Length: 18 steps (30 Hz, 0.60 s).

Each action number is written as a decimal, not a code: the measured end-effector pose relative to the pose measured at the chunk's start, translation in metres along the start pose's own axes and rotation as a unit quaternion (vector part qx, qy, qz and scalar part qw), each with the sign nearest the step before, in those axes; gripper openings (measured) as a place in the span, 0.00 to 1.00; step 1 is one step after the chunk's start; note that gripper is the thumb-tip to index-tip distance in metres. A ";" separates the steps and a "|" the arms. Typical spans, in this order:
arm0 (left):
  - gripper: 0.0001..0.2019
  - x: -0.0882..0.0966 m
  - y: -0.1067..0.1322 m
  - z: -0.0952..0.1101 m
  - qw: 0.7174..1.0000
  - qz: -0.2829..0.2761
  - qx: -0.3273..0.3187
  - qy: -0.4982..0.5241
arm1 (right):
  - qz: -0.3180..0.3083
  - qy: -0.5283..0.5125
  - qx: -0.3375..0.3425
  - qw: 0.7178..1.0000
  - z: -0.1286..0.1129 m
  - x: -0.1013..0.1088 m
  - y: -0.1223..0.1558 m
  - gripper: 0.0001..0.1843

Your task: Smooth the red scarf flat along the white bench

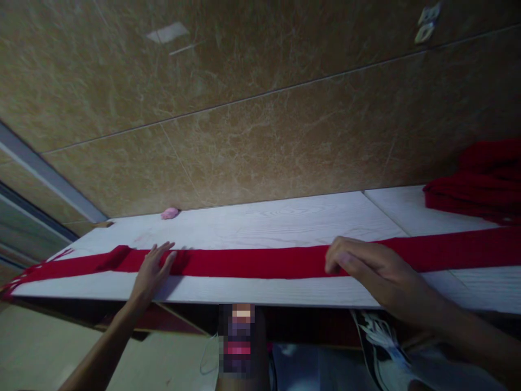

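Observation:
A long red scarf (260,263) with a fringed left end lies stretched along the white wood-grain counter (264,225). Near its left part the cloth has a raised fold. My left hand (153,266) is over the scarf just right of that fold, fingers spread and open. Farther right, my right hand (366,266) is above the scarf with its fingers curled in and the thumb against them. Whether any cloth is pinched there is hidden.
Folded red cloth (480,184) is piled at the back right. A small pink lump (170,213) sits by the tiled wall (260,136). Below the counter's front edge are dark shelves and a bundle of white cords (382,334). A metal frame (52,168) stands at left.

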<state>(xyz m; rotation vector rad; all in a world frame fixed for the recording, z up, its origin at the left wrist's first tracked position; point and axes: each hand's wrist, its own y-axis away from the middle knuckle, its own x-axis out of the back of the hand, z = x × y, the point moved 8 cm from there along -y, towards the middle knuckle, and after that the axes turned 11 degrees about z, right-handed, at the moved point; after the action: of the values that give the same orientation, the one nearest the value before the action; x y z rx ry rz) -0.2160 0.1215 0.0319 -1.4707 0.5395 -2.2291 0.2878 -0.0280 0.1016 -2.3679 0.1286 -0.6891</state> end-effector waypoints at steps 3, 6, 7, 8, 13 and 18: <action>0.26 -0.013 0.014 0.070 0.993 -0.008 -0.108 0.041 | 0.026 0.030 -0.001 0.999 0.034 -0.005 -0.014 0.15; 0.24 -0.044 0.033 0.153 0.974 -0.074 -0.199 0.074 | -0.017 0.093 0.006 0.995 0.074 -0.019 -0.020 0.18; 0.24 -0.056 0.040 0.179 0.966 -0.102 -0.223 0.079 | -0.041 0.113 0.010 0.993 0.086 -0.024 -0.021 0.19; 0.23 -0.068 0.047 0.204 0.957 -0.127 -0.249 0.083 | -0.067 0.131 0.012 0.989 0.096 -0.029 -0.021 0.20; 0.23 -0.112 0.075 0.285 0.904 -0.213 -0.351 0.117 | -0.127 0.179 -0.012 0.975 0.124 -0.042 -0.018 0.21; 0.29 -0.128 0.089 0.299 0.888 -0.266 -0.359 0.111 | -0.169 0.201 -0.043 0.964 0.133 -0.055 -0.004 0.26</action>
<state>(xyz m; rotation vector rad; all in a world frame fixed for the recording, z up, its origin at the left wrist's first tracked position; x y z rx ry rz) 0.1174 0.0878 -0.0035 -1.8904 1.2762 -2.8208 0.3078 0.0655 -0.0059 -2.3232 -0.0764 -1.3501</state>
